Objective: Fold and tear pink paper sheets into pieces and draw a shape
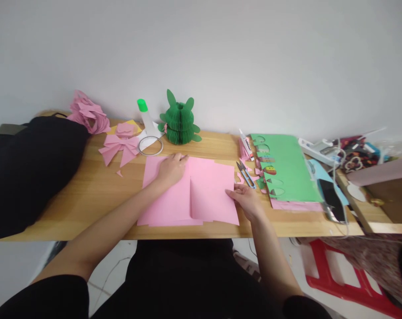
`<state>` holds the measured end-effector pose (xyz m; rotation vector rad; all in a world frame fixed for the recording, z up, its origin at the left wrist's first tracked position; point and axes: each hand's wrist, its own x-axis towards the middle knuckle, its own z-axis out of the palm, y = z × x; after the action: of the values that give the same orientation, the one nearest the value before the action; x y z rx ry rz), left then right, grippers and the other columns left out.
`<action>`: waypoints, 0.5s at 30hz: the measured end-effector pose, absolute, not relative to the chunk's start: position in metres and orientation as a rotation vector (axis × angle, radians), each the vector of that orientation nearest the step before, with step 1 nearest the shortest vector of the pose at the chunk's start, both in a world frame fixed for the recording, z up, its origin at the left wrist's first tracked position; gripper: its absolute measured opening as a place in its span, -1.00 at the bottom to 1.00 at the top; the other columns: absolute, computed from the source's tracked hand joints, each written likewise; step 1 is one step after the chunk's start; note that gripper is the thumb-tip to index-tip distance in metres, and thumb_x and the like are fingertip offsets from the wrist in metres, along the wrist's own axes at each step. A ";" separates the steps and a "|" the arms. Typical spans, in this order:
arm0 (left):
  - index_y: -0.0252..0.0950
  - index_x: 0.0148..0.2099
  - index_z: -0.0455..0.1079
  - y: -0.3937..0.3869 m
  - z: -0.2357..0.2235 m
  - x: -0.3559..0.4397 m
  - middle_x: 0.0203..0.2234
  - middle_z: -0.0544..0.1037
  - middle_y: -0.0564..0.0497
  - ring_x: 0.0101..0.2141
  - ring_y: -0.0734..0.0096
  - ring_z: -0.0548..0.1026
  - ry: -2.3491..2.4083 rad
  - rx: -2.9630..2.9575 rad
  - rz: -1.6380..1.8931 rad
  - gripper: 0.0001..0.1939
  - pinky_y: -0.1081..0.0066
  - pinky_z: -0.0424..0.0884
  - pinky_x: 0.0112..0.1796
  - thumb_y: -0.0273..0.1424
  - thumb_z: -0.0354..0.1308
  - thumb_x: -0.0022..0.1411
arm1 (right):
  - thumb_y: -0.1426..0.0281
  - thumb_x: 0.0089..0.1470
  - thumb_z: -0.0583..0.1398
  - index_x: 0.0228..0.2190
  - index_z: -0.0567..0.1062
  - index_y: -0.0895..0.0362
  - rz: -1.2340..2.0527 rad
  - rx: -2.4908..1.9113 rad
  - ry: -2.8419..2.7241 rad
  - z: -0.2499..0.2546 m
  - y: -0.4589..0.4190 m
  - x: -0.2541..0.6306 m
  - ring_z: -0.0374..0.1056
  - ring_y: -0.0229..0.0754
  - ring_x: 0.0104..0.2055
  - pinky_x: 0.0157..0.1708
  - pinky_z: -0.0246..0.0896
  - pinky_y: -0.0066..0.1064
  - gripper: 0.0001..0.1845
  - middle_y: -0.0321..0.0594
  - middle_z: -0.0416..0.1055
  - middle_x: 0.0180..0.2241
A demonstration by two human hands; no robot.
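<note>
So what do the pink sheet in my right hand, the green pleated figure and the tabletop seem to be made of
Pink sheet: likely matte paper, judging by its thin edge and soft bend.
Green pleated figure: matte, likely paper or thin card, from its thin layered folds.
Tabletop: smooth, wood or wood-look laminate; grain shows, but either fits.

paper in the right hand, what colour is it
Plain pink; the paper shows in the head view.
</note>
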<state>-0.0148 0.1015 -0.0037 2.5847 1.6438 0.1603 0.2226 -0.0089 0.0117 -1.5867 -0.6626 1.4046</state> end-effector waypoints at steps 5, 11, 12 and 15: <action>-0.34 0.20 0.30 0.101 -0.003 -0.015 -0.21 0.47 -0.17 -0.15 0.18 0.44 1.640 2.579 0.173 -0.54 0.33 0.32 -0.26 -0.53 -0.16 0.32 | 0.35 -0.53 0.49 -0.48 0.53 0.15 1.378 -1.616 -0.660 0.008 -0.011 0.227 0.40 -0.20 -0.60 -0.57 0.34 -0.40 -0.56 -0.30 0.51 -0.63; -0.34 0.18 0.31 0.101 -0.003 -0.014 -0.18 0.48 -0.19 -0.13 0.17 0.45 1.644 2.583 0.192 -0.55 0.32 0.33 -0.24 -0.52 -0.13 0.30 | 0.28 -0.45 0.48 -0.43 0.50 0.15 1.371 -1.638 -0.649 0.013 -0.015 0.224 0.44 -0.17 -0.56 -0.54 0.33 -0.39 -0.54 -0.26 0.54 -0.58; -0.34 0.19 0.31 0.101 -0.003 -0.014 -0.18 0.48 -0.19 -0.14 0.17 0.45 1.646 2.585 0.195 -0.55 0.33 0.33 -0.24 -0.52 -0.13 0.30 | 0.27 -0.43 0.47 -0.40 0.50 0.15 1.384 -1.638 -0.649 0.015 -0.016 0.223 0.45 -0.16 -0.54 -0.53 0.34 -0.39 -0.53 -0.24 0.56 -0.55; -0.35 0.21 0.29 0.100 -0.004 -0.014 -0.17 0.48 -0.19 -0.14 0.18 0.45 1.660 2.586 0.211 -0.53 0.33 0.34 -0.24 -0.52 -0.14 0.29 | 0.29 -0.43 0.47 -0.33 0.48 0.15 1.396 -1.643 -0.663 0.017 -0.019 0.222 0.46 -0.15 -0.52 -0.50 0.34 -0.38 -0.47 -0.23 0.56 -0.53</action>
<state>-0.0143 0.1004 -0.0038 2.5860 1.6599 0.2106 0.2221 -0.0192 0.0175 -1.6431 -0.6633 1.3956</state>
